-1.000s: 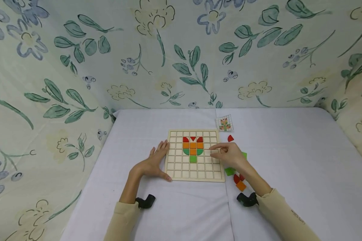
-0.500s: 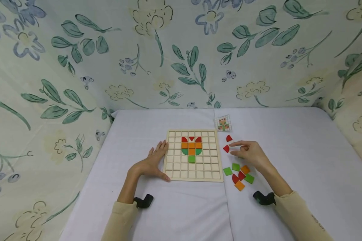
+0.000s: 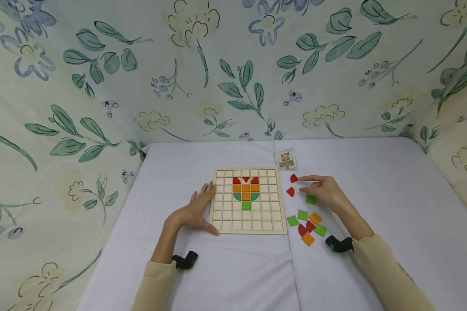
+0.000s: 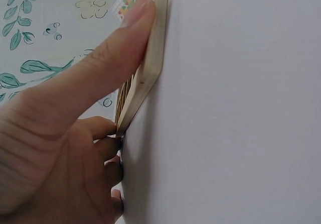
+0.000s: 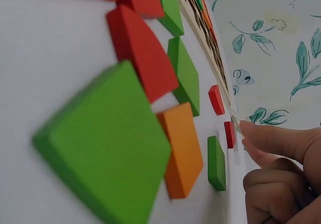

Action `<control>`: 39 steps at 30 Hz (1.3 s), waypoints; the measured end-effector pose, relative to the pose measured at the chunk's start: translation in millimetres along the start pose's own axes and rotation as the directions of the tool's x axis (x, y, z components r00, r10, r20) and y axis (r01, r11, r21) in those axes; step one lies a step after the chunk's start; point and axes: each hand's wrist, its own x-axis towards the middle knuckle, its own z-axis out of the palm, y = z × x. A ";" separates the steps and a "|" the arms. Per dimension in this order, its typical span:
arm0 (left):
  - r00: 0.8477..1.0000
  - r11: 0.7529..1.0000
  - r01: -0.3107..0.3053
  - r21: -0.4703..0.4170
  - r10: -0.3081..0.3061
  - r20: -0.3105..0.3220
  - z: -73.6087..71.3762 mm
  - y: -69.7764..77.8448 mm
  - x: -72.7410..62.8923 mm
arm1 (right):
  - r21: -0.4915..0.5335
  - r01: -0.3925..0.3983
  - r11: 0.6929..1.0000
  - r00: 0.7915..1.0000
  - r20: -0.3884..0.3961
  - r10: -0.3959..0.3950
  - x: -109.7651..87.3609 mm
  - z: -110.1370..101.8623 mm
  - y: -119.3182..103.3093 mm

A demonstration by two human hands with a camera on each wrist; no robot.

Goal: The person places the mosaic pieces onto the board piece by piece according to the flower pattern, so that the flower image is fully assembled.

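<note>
My left hand (image 3: 194,214) rests against the left edge of the wooden grid board (image 3: 225,218), fingers spread at its side and thumb (image 4: 113,56) along the front corner. On the board, red, orange and green tiles (image 3: 246,188) form a tulip shape. To the right of the board, my right hand (image 3: 324,190) has its index fingertip right at the farther red quarter-circle tile (image 3: 293,178). Its thumb stands apart, close to the nearer red tile (image 3: 290,191), and the other fingers are curled in. Under that hand lies a green square tile (image 5: 216,163), partly hidden in the head view.
A small pattern card (image 3: 286,159) showing a flower on a grid lies behind the board's far right corner. Nearer to me is a loose group of green, orange and red tiles (image 3: 308,239). A white cloth (image 3: 249,272) covers the table; floral fabric (image 3: 233,86) hangs behind.
My right hand has drawn back from over the board to the right, uncovering the loose tiles, then shifted from the nearer red tile to the farther one. The left hand stays put.
</note>
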 end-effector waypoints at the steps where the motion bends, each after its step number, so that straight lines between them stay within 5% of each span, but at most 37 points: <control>1: 1.000 1.000 0.000 0.000 0.000 -0.001 0.2 -0.2 0.2 | -0.002 0.004 1.000 1.000 0.006 -0.004 1.9 -0.6 -0.4; 15: 1.000 1.000 -0.011 -0.018 0.012 0.006 1.5 0.6 -0.8 | 0.020 0.049 0.999 0.999 0.018 -0.049 25.5 -2.7 0.0; 23: 1.000 0.999 -0.019 -0.046 0.019 -0.008 0.6 0.4 -1.2 | 0.045 0.087 0.995 0.991 0.093 -0.091 41.4 -5.0 4.1; 39: 1.000 0.999 -0.012 -0.030 0.012 -0.003 -0.4 -1.2 -0.9 | -0.036 0.087 0.996 0.996 0.037 -0.085 38.6 -10.1 4.0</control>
